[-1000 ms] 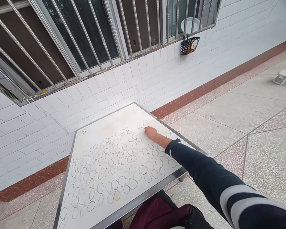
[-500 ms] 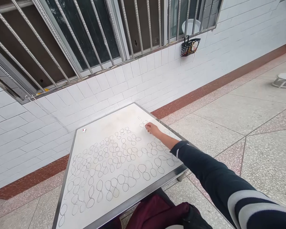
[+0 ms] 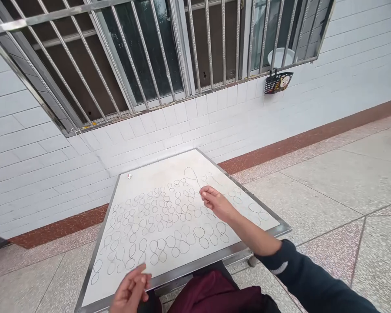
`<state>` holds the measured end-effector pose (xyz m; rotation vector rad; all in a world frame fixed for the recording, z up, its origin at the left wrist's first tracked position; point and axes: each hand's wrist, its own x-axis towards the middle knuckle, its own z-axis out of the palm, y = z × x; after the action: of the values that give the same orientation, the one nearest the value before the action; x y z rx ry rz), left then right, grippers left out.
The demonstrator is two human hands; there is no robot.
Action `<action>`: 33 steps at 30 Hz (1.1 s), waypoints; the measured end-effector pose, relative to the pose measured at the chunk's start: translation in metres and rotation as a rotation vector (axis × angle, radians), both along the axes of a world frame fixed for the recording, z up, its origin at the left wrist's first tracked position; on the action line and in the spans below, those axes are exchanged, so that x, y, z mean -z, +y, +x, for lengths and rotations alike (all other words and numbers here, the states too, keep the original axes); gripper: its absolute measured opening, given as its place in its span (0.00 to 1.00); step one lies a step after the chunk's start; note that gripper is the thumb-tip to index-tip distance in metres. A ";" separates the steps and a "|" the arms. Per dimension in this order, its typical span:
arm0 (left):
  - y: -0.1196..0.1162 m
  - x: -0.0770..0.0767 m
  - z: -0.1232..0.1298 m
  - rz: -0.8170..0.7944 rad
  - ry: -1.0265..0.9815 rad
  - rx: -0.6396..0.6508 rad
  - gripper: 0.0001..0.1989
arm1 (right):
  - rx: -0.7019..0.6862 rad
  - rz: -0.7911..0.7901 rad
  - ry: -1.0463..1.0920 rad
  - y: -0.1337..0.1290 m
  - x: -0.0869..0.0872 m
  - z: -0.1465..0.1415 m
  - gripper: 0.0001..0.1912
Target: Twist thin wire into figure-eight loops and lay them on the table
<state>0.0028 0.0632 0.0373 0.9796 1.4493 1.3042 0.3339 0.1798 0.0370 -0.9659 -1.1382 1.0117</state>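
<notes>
My right hand (image 3: 213, 201) is over the right part of the white tabletop (image 3: 163, 167), thumb and fingers pinched on a thin dark wire loop (image 3: 191, 168). The loop stands up from the fingertips and leans away. My left hand (image 3: 132, 289) is at the table's near edge, fingers loosely curled and a little apart, with nothing visible in them. Rows of thin figure-eight loops (image 3: 158, 253) cover much of the tabletop. Whether these lie on it or are drawn on it I cannot tell.
A small white-and-red object (image 3: 129, 176) lies by the table's far left corner. Behind the table is a white tiled wall (image 3: 156, 139) with a barred window (image 3: 143, 56). A black basket (image 3: 278, 82) hangs below the bars. Maroon cloth (image 3: 211, 293) covers my lap.
My right hand has drawn back from the far right of the table, now with a wire loop showing in its fingers. My left hand has come into view at the bottom.
</notes>
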 end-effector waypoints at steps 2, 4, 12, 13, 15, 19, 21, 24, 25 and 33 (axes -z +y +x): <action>0.011 -0.033 0.018 0.120 -0.048 0.057 0.25 | 0.065 0.063 -0.133 -0.028 -0.007 -0.036 0.08; 0.018 -0.058 0.039 0.242 -0.197 0.094 0.21 | 0.191 0.193 -0.380 -0.056 -0.014 -0.067 0.07; 0.000 -0.047 0.074 0.251 -0.336 0.043 0.16 | 0.300 0.603 -0.841 -0.111 -0.019 -0.115 0.08; -0.002 -0.043 0.071 0.246 -0.360 0.044 0.16 | 0.294 0.629 -0.864 -0.112 -0.017 -0.117 0.08; -0.007 -0.039 0.065 0.243 -0.429 0.035 0.15 | 0.275 0.656 -0.888 -0.114 -0.012 -0.121 0.09; -0.012 -0.032 0.053 0.226 -0.546 -0.044 0.14 | 0.234 0.647 -0.899 -0.120 -0.003 -0.130 0.09; -0.015 -0.027 0.049 0.225 -0.546 -0.065 0.14 | 0.196 0.622 -0.892 -0.125 0.000 -0.136 0.09; -0.018 -0.019 0.046 0.222 -0.565 -0.075 0.13 | 0.131 0.557 -0.850 -0.132 0.005 -0.143 0.09; -0.019 -0.017 0.045 0.213 -0.582 -0.077 0.13 | 0.110 0.525 -0.832 -0.134 0.007 -0.145 0.08; -0.029 -0.012 0.047 0.185 -0.692 -0.040 0.18 | 0.033 0.427 -0.779 -0.142 0.018 -0.150 0.06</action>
<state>0.0494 0.0339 0.0495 0.5220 0.8280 1.6181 0.1836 0.0377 0.0189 -1.0429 -1.8763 0.3113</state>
